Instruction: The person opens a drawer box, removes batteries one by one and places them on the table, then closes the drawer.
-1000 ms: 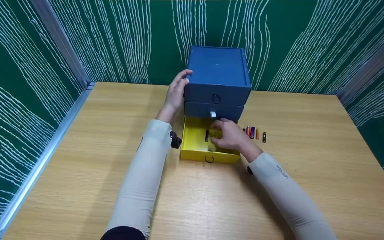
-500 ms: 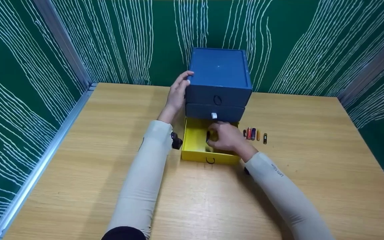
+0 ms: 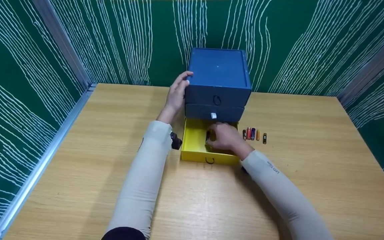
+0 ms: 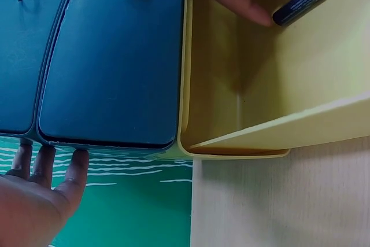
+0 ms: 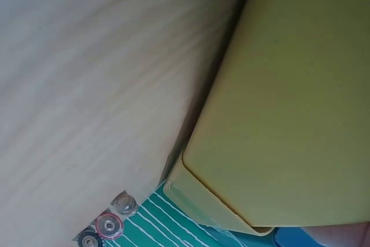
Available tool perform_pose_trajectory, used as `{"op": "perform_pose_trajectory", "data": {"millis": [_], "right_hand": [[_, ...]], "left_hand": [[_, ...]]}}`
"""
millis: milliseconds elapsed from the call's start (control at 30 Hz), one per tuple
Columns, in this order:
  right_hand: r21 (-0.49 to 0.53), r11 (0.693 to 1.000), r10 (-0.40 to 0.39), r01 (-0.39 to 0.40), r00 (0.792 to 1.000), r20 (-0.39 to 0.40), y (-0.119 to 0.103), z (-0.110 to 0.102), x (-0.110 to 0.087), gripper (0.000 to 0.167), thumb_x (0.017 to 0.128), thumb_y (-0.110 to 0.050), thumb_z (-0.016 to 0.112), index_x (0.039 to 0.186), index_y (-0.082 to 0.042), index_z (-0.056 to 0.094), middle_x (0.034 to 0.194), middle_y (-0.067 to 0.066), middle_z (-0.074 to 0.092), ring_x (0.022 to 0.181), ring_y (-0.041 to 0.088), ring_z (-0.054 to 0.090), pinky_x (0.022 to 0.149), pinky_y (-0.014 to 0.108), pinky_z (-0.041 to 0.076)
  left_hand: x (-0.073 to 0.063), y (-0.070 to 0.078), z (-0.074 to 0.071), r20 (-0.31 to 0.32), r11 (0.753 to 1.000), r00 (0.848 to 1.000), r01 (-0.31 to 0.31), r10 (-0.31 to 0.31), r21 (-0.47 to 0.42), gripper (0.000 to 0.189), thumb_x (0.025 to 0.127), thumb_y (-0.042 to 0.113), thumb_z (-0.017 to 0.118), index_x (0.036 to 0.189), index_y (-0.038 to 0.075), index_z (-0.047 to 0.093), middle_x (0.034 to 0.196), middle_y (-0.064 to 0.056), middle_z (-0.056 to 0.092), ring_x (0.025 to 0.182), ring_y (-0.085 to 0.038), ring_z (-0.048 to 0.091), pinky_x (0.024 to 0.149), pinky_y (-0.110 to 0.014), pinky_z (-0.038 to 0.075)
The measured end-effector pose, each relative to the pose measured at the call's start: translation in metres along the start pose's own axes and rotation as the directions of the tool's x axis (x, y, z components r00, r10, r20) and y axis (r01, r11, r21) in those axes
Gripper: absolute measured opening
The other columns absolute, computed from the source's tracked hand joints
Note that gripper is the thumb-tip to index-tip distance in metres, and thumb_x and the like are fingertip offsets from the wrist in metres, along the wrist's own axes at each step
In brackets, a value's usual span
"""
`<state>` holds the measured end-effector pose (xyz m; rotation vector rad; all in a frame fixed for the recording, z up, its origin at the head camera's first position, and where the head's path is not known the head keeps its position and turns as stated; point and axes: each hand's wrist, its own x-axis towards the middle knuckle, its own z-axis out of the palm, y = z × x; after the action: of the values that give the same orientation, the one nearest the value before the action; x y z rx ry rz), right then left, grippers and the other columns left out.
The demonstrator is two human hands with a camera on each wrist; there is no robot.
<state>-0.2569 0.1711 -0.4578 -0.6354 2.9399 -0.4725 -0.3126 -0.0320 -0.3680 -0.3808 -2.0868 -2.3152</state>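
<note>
My left hand rests against the left side of the blue drawer unit, its fingers fairly straight. In the left wrist view its fingertips touch the unit's edge. Below the shut blue drawers, the yellow drawer is pulled out. My right hand reaches inside it, fingers bent loosely about a dark battery. One fingertip lies at the battery's lower end; the thumb, cut off by the frame's top, is near its other end, with a small gap showing. Drawer wall fills most of the right wrist view.
Several batteries stand or lie in a loose row on the wooden table, right of the drawer. A green wall with pale wavy lines rises behind the table. White and black pull loops stick out from the blue drawer fronts.
My right hand has moved slightly left within the yellow drawer, and its finger and thumb have come to the ends of the dark battery. My left hand stays on the unit.
</note>
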Motion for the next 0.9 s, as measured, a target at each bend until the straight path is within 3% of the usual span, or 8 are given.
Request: {"op": "perform_pose_trajectory", "data": {"millis": [167,400,600,900], "right_hand": [[0.003,1.000,-0.003,0.003,1.000,0.002,0.0013,0.0002,0.0017,0.046,0.078,-0.037,0.072,0.116,-0.012,0.064,0.105,0.005,0.068,0.084,0.021,0.059,0.081,0.039,0.053],[-0.049,0.998,-0.049,0.047,0.998,-0.026,0.0016,0.0028,0.0037,0.039,0.077,-0.035,0.070,0.108,-0.012,0.067,0.095,0.003,0.067,0.080,0.021,0.057,0.076,0.038,0.052],[-0.059,0.998,-0.041,0.039,0.999,-0.028,0.0004,0.0046,0.0036,0.041,0.077,-0.035,0.071,0.110,-0.011,0.066,0.095,0.004,0.066,0.079,0.021,0.057,0.075,0.038,0.052],[-0.053,0.999,-0.005,0.005,1.000,-0.003,-0.0010,0.0029,0.0033,0.039,0.079,-0.035,0.071,0.111,-0.012,0.065,0.092,0.003,0.064,0.079,0.022,0.055,0.073,0.035,0.049]], "left_hand": [[-0.0007,0.0012,0.0004,0.002,1.000,1.000,0.005,-0.005,-0.005,0.037,0.102,0.024,0.034,0.134,0.024,0.051,0.156,0.003,0.029,0.138,-0.021,0.034,0.115,-0.051,0.027],[0.0011,-0.0016,-0.0011,-0.005,0.998,0.998,-0.063,0.063,0.029,0.038,0.101,0.019,0.033,0.134,0.016,0.052,0.154,0.000,0.034,0.138,-0.017,0.034,0.116,-0.041,0.027],[0.0010,-0.0028,-0.0022,0.001,1.000,1.000,-0.022,0.022,0.018,0.038,0.101,0.022,0.033,0.135,0.022,0.052,0.156,0.002,0.031,0.138,-0.017,0.034,0.117,-0.045,0.026],[0.0019,-0.0024,-0.0018,0.004,1.000,1.000,-0.021,0.021,0.012,0.038,0.101,0.022,0.033,0.134,0.022,0.052,0.155,0.002,0.032,0.136,-0.019,0.036,0.115,-0.048,0.028]]}}
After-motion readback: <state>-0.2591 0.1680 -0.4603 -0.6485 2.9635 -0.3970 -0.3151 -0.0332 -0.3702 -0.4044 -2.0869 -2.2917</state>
